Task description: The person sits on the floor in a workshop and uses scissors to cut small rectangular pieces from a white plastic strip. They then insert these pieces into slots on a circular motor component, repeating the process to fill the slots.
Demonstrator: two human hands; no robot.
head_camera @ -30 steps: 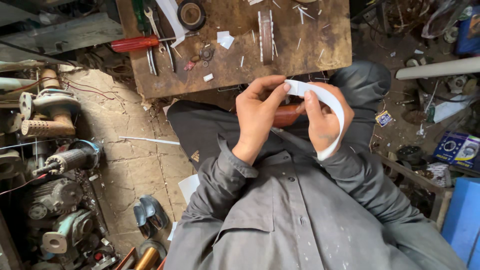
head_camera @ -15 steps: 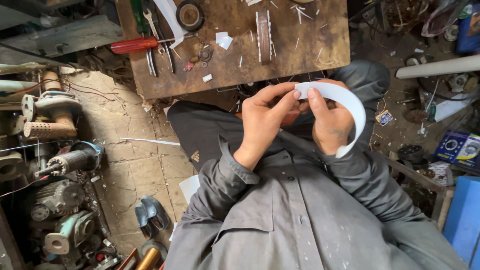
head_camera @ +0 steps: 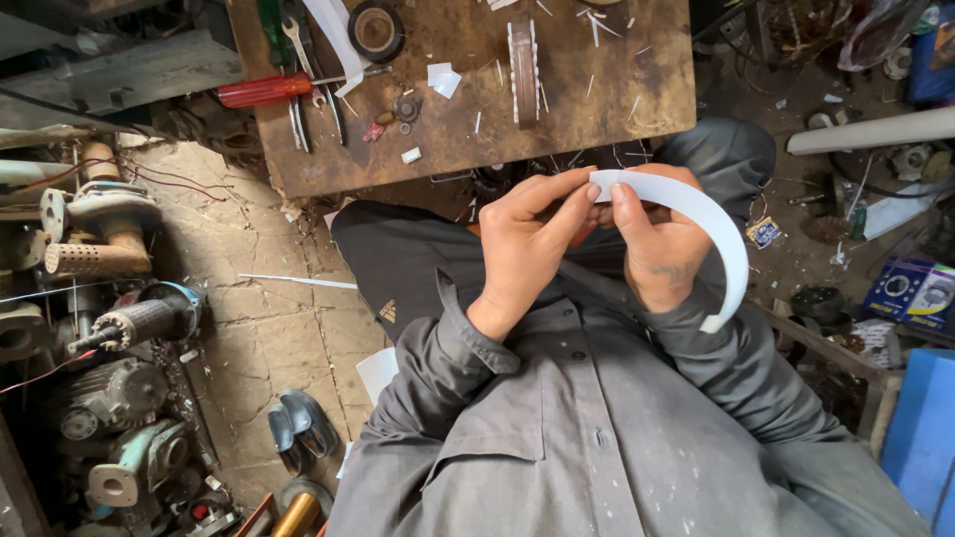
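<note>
Both hands are raised in front of the chest, just below the near edge of the wooden counter (head_camera: 617, 109). Forearms in grey sleeves angle inward from either side; wrists bent so the palms face each other.

Left hand (head_camera: 525, 249): thumb and forefinger extended toward the right, tips closed in a pinch on the end of a white paper strip (head_camera: 711, 224). Remaining fingers (head_camera: 517, 204) curled loosely under.

Right hand (head_camera: 659, 244): back of hand toward the camera, thumb laid up against the same end of the strip, fingers wrapped behind it. Both hands grasp the strip at its upper left end, thumbs nearly touching.

Strip: held in the air over the lap, off the counter. From the pinched end it arcs rightward and down past the right wrist; the lower end hangs free.

On the counter: red-handled screwdriver (head_camera: 267, 89) at the left edge, a roll of tape (head_camera: 375, 28) near the far left corner, small white paper scraps (head_camera: 443, 78) scattered mid-surface. Electric motors (head_camera: 129, 323) lie on the floor at left.
</note>
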